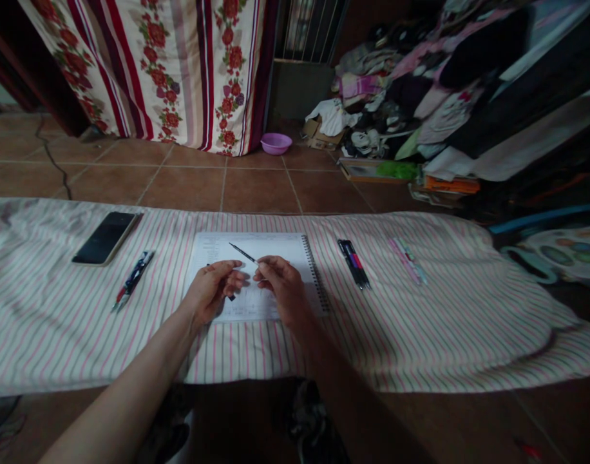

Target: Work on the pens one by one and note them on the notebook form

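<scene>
Over the open spiral notebook (275, 243), my right hand (281, 283) pinches a slim dark stick (243, 252) with a pale end, like a pen refill. Its thin tip points up and to the left. My left hand (212, 287) is beside it, fingers curled and fingertips close to the right hand. Dark ends of a black pen-like piece (232, 298) show on two sides of the left hand; whether it is gripped or lies beneath is hidden. Faint writing covers part of the notebook page.
On the striped cloth lie a phone (105, 238), several pens (133, 281) at left, dark pens (353, 264) right of the notebook, and pastel pens (408, 261) farther right. Beyond are a purple basin (276, 144), a floral curtain (189, 71) and heaped clothes (367, 84).
</scene>
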`<action>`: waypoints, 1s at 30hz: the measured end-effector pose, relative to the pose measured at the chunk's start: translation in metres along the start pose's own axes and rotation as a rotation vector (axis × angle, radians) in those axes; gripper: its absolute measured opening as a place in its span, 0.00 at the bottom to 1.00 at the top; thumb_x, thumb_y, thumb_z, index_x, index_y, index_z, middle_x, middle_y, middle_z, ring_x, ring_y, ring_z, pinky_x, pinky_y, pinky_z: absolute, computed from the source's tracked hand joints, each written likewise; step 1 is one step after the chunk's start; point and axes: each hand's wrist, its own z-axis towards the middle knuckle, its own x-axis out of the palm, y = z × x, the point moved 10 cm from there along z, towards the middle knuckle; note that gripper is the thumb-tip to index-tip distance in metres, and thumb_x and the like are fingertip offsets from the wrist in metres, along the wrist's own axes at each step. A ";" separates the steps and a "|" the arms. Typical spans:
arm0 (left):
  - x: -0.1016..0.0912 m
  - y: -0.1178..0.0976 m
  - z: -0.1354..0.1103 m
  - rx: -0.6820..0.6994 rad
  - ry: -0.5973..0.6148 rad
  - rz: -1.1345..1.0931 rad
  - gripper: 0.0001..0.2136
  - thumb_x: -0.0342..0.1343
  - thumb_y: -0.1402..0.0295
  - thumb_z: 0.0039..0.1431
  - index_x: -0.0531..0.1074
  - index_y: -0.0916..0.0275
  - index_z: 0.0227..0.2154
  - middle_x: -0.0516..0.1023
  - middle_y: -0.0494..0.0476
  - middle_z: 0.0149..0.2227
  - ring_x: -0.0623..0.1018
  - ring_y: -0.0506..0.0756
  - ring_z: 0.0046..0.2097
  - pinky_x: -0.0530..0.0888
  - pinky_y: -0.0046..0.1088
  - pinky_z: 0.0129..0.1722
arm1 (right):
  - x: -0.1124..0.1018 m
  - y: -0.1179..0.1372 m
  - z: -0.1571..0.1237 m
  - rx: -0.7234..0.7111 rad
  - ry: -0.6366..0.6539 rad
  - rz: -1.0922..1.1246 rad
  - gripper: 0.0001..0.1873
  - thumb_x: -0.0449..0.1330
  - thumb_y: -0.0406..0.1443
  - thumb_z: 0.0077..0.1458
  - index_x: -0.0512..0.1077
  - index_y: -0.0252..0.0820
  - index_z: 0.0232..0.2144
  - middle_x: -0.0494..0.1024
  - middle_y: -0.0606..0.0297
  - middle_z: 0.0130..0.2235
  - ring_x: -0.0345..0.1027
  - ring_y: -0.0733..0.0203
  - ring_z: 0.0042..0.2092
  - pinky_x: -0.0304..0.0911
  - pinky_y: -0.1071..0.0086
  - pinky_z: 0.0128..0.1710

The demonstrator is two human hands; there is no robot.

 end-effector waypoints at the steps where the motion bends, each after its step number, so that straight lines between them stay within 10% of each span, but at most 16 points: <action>1: 0.000 0.000 0.000 -0.002 0.009 0.001 0.06 0.49 0.77 0.55 0.71 0.72 0.30 0.74 0.58 0.21 0.73 0.47 0.20 0.62 0.17 0.14 | -0.001 -0.001 0.001 0.008 -0.008 0.007 0.12 0.61 0.42 0.41 0.70 0.41 0.28 0.73 0.69 0.23 0.69 0.66 0.26 0.63 0.73 0.25; 10: -0.005 -0.016 -0.003 0.144 0.058 0.170 0.07 0.54 0.72 0.50 0.73 0.68 0.32 0.75 0.58 0.26 0.71 0.48 0.21 0.61 0.19 0.16 | -0.001 0.004 -0.001 0.026 -0.014 0.035 0.12 0.62 0.42 0.41 0.70 0.41 0.28 0.73 0.69 0.24 0.68 0.67 0.27 0.62 0.74 0.25; 19: -0.006 -0.045 -0.034 0.716 0.284 1.356 0.16 0.47 0.80 0.45 0.77 0.59 0.32 0.71 0.56 0.35 0.73 0.53 0.37 0.71 0.30 0.38 | -0.003 0.011 -0.005 0.053 -0.009 0.083 0.12 0.62 0.41 0.41 0.70 0.41 0.28 0.72 0.70 0.24 0.67 0.68 0.27 0.60 0.74 0.26; 30: -0.014 -0.040 -0.034 0.905 0.230 1.506 0.13 0.46 0.78 0.54 0.73 0.61 0.36 0.71 0.60 0.40 0.72 0.55 0.42 0.71 0.34 0.42 | 0.001 0.010 -0.002 0.049 -0.010 0.073 0.11 0.62 0.41 0.41 0.70 0.41 0.28 0.72 0.70 0.24 0.67 0.67 0.27 0.60 0.73 0.27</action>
